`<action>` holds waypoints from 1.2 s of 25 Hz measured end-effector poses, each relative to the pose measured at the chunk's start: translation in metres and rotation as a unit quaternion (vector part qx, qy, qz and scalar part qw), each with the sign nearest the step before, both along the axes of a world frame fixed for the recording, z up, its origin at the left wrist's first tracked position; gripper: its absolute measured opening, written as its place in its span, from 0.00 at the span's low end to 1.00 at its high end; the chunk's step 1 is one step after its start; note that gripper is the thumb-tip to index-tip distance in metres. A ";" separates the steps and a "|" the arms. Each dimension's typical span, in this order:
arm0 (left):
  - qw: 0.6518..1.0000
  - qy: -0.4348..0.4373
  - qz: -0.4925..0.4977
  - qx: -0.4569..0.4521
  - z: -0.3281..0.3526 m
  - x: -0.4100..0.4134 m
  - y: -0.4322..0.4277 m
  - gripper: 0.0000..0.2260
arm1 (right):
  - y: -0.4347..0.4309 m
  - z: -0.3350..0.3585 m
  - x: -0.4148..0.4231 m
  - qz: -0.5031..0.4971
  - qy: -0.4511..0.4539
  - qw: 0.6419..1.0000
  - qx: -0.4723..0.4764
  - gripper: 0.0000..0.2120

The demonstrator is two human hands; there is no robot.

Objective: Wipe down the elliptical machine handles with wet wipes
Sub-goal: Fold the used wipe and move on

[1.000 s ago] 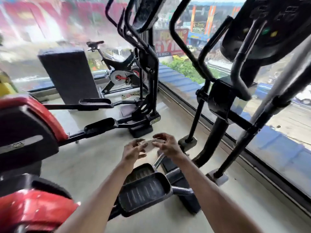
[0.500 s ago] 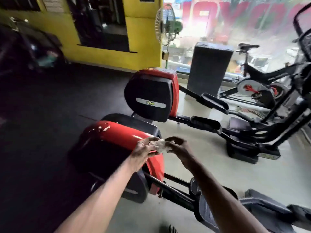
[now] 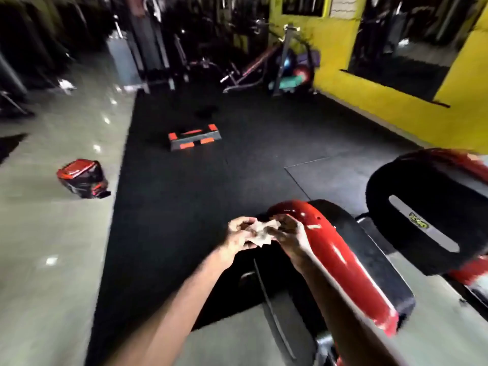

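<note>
Gym room: black rubber mat through the middle, pale tile floor on the left, yellow wall upper right. Equipment along the top edge is too dim and smeared to identify.

Both hands sit low centre of the frame, over the mat and just in front of the red machine cover. Left hand and right hand each pinch an edge of the wet wipe, which hangs crumpled between them. Both grips are closed on it with fingers curled, nothing else held. My read: the wipe is being opened out or refolded to get a usable face.

The wipe is in the air, not touching the red cover. Machine handles aren't in frame at all, so no wiping at this moment.

Hidden or unclear:
- Second machine's black housing is cut off at the right edge.
- Red-lidded bin at left on the tile looks tilted, too blurred to be sure. Possibly where a used wipe goes.
- Step platform upper centre on the mat, unrelated.
- Fingertips are mostly buried in the wipe. Can't tell if it's clean or used.
</note>
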State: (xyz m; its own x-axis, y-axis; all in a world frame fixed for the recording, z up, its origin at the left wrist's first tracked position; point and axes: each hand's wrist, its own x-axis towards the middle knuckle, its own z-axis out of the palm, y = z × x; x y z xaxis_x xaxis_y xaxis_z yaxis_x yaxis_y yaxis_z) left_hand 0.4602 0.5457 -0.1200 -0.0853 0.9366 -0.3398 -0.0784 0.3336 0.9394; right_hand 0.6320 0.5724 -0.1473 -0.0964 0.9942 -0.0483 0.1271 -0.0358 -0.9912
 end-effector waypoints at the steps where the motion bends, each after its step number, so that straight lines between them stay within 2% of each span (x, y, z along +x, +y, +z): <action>1: 0.999 0.001 0.041 -0.004 -0.001 -0.017 0.006 0.14 | 0.016 -0.003 -0.022 0.016 -0.001 1.000 -0.002 0.11; 6: 0.974 0.007 0.225 -0.014 -0.014 -0.136 0.032 0.14 | 0.092 -0.025 -0.163 0.147 -0.019 0.989 -0.011 0.13; 10: 0.956 0.009 0.292 -0.006 -0.016 -0.236 0.064 0.09 | 0.135 -0.013 -0.276 0.183 -0.024 0.983 -0.015 0.04; 13: 0.954 -0.007 0.299 0.007 -0.009 -0.321 0.095 0.04 | 0.178 -0.002 -0.367 0.207 -0.068 0.976 0.001 0.06; 16: 0.963 -0.004 0.266 0.043 0.004 -0.401 0.129 0.15 | 0.218 0.013 -0.448 0.225 -0.086 0.970 0.017 0.07; 17: 0.959 0.003 0.282 0.040 0.008 -0.423 0.140 0.16 | 0.231 0.017 -0.470 0.231 -0.092 0.968 0.021 0.07; 19: 0.942 0.015 0.334 0.026 0.011 -0.470 0.165 0.10 | 0.258 0.020 -0.517 0.263 -0.100 0.959 0.030 0.05; 23: 0.917 0.020 0.398 0.020 0.002 -0.551 0.227 0.06 | 0.320 0.017 -0.603 0.358 -0.095 0.927 0.060 0.15; 27: 0.899 0.009 0.437 0.025 -0.005 -0.629 0.300 0.09 | 0.395 0.008 -0.690 0.400 -0.100 0.906 0.096 0.09; 30: 0.906 -0.012 0.422 0.018 -0.001 -0.692 0.363 0.12 | 0.468 0.011 -0.760 0.387 -0.104 0.912 0.092 0.05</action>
